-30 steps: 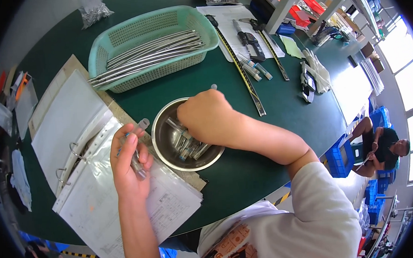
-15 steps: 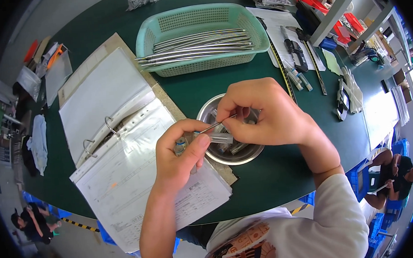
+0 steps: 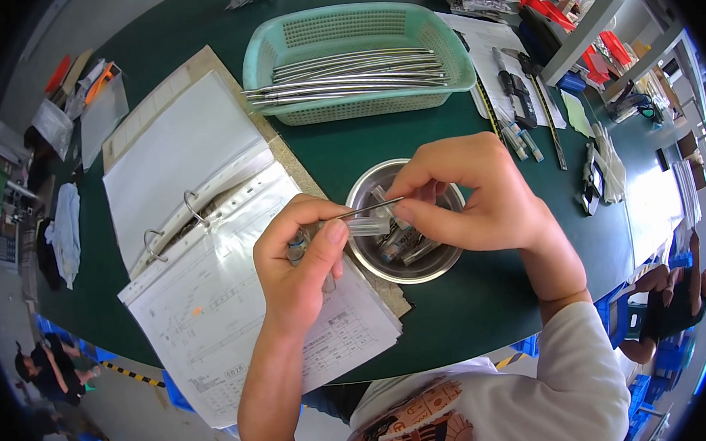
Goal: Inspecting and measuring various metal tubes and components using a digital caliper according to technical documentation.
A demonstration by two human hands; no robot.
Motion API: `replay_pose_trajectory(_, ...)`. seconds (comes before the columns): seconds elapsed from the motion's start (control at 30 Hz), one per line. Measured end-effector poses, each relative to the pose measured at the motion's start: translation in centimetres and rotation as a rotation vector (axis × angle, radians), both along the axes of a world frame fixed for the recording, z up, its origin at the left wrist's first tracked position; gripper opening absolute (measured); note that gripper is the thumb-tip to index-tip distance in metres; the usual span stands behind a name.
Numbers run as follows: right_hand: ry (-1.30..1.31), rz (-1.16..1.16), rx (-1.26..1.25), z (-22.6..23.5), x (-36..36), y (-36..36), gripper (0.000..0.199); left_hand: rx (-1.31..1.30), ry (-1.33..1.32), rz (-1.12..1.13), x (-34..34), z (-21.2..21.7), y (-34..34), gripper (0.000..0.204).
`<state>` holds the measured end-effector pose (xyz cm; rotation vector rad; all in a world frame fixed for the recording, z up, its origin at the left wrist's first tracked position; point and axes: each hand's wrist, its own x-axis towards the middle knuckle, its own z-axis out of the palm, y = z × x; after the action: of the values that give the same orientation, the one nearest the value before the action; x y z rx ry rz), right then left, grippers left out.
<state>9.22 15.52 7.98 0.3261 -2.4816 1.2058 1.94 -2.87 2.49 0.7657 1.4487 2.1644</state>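
- The thin metal rod (image 3: 372,208) lies between the two hands, over the near left part of the steel bowl (image 3: 417,278). The right hand (image 3: 473,197) pinches its right end between thumb and index finger; such a narrow hold could let the rod roll or spring loose.
- The left hand (image 3: 294,256) has its fingers curled, with thumb and index finger pinching a clear tube (image 3: 367,227) just beneath the rod. I cannot tell whether they also grip the rod's left end; if they merely touch it, that end could swing.
- A second tube (image 3: 296,246) sits among the left hand's curled fingers. Loosening them to adjust the first could let this one slip onto the printed sheets (image 3: 237,308).
- The clear tube points toward the bowl, so a slack pinch would probably drop it among the small tubes (image 3: 400,242) there, where it could be mixed up.
- The bowl stands close beside the open binder (image 3: 186,142) on the desk (image 3: 488,309); a dropped wrist might knock its rim.
- Pressing the rod sideways against the tube could scratch or crack the clear wall, if it is brittle.
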Motion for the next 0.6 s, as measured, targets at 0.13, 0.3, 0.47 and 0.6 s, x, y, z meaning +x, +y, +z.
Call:
replay_pose_trajectory(0.13,-0.003,0.02,0.016,0.15,-0.09,-0.11,0.006,0.001,0.111,0.038,-0.08,0.05,-0.07,0.011)
replay_pose_trajectory(0.3,0.044,0.024,-0.019,0.01,-0.15,-0.18,0.005,0.021,0.168,0.058,-0.02,0.15,-0.04,0.01)
replay_pose_trajectory(0.47,0.045,0.024,-0.025,0.01,-0.08,-0.17,0.006,0.018,0.185,0.074,0.09,0.24,-0.01,0.011)
replay_pose_trajectory(0.6,0.065,0.014,-0.024,0.05,0.03,-0.22,0.007,0.031,0.192,0.075,0.14,0.16,0.04,0.011)
